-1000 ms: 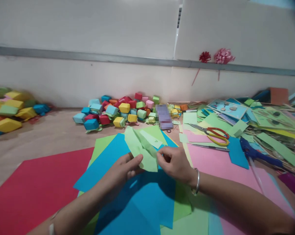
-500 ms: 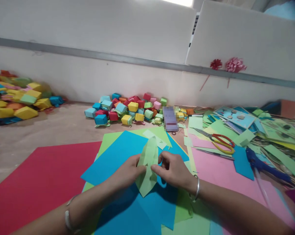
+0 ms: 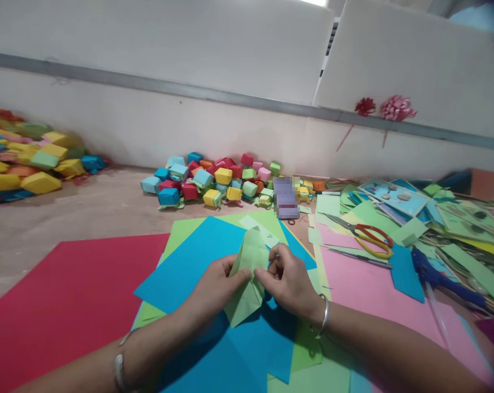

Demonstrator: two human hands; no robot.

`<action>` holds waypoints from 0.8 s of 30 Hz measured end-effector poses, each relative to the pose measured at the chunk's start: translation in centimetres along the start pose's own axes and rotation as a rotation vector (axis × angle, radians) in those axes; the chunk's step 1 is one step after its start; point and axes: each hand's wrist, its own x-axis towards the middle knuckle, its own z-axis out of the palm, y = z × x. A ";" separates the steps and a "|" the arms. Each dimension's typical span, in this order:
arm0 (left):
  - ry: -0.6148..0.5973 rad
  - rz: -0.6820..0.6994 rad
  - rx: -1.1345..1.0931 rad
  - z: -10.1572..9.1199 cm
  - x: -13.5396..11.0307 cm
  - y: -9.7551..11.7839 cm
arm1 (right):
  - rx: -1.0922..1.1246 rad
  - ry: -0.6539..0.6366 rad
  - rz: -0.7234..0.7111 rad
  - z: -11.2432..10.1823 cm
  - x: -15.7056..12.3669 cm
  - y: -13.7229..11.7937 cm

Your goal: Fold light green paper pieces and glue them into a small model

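Observation:
Between my hands is a creased piece of light green folded paper (image 3: 250, 295), held up over the stack of coloured sheets. My left hand (image 3: 220, 281) grips its left side, thumb pressed on the front face. On the right edge, my right hand (image 3: 287, 278) pinches the same paper with thumb and curled fingers. The two thumbs almost meet near its middle crease. Below lie large blue sheets (image 3: 193, 262) over green sheets (image 3: 181, 229), and a red sheet (image 3: 78, 289) extends to the left.
Small folded paper boxes (image 3: 203, 178) are heaped by the wall, beside a blurred-out purple object (image 3: 286, 197). A larger paper pile (image 3: 37, 158) stands far left. On the right are scissors (image 3: 373, 237), a pen-like tool (image 3: 359, 257), a blue glue gun (image 3: 439, 275), pink paper (image 3: 365, 289) and paper scraps.
The green paper has opened wider and tilted, its lower tip shifting left. Both thumbs have moved slightly up along it, and the hands stay on its sides.

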 end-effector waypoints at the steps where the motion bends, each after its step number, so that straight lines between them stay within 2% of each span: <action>1: 0.004 0.009 0.011 0.1 -0.1 0.1 | 0.009 0.015 0.014 0.1 0.1 0.0; 4: -0.018 0.034 0.039 0.5 -0.7 0.5 | -0.003 0.031 -0.001 0.3 0.3 0.2; 8: -0.056 0.048 0.055 0.6 -1.1 1.0 | -0.047 0.061 -0.132 0.3 0.2 0.5; 14: 0.061 0.118 0.159 0.3 -0.4 1.2 | -0.153 0.028 -0.329 0.2 -0.6 0.5; 17: 0.081 0.151 0.181 0.1 -0.2 1.0 | -0.205 0.050 -0.427 0.2 -0.8 0.4; 21: 0.037 0.225 0.193 0.1 -0.3 1.0 | -0.143 0.121 -0.417 0.0 -0.6 0.4; 24: 0.040 0.262 0.228 -0.1 -0.5 1.3 | -0.110 0.124 -0.398 -0.1 -0.4 0.5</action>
